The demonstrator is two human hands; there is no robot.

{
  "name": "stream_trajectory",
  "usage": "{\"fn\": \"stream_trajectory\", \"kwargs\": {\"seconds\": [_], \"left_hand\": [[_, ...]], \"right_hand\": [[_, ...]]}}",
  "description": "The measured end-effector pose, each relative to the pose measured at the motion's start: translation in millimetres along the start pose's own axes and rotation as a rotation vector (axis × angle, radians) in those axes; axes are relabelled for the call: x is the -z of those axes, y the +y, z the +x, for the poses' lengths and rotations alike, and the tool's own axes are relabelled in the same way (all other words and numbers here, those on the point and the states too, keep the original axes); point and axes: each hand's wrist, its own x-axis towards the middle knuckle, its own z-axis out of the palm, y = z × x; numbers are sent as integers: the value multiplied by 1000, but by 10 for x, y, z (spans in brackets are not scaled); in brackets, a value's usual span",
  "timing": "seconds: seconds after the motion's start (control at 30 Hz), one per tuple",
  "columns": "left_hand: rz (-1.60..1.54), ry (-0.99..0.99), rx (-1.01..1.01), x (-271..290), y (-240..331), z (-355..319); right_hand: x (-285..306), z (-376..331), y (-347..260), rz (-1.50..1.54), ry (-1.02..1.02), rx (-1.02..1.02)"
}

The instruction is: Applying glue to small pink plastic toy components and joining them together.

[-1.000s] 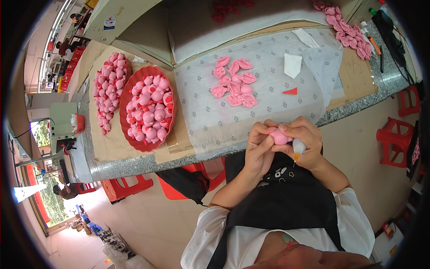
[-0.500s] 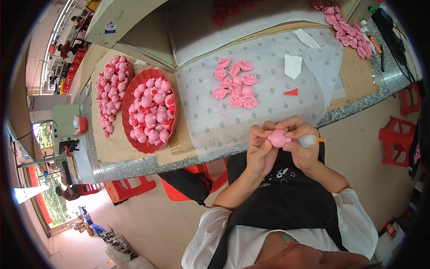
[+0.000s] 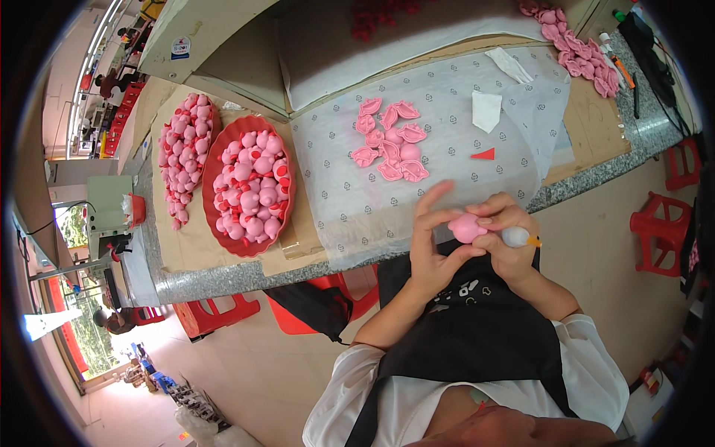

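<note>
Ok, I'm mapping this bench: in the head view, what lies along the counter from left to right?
Loose heap of pink pieces → red tray of pink pieces → flat pink shapes → white paper scrap → far pink pile.

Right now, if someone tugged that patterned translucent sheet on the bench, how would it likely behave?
The patterned sheet looks thin and floppy: it drapes over the bench edge. It would probably slide easily, dragging the flat pink pieces along. Likely very light, so it may crumple rather than push stiffly.
</note>
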Motion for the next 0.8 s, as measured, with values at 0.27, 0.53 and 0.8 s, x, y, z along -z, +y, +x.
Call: {"fn": "stream_trajectory", "kwargs": {"seconds": [0.27,0.53,0.8], "left_hand": [[-130,90,320,153,12,-55],[-818,44,359,162,-67,38],[-803,99,397,179,-85,75]], "right_hand": [[-17,281,-193,-201,-155,-170],[423,1080,63,-1332,-159,62],[517,1074,221,-1330,-133,38]]}}
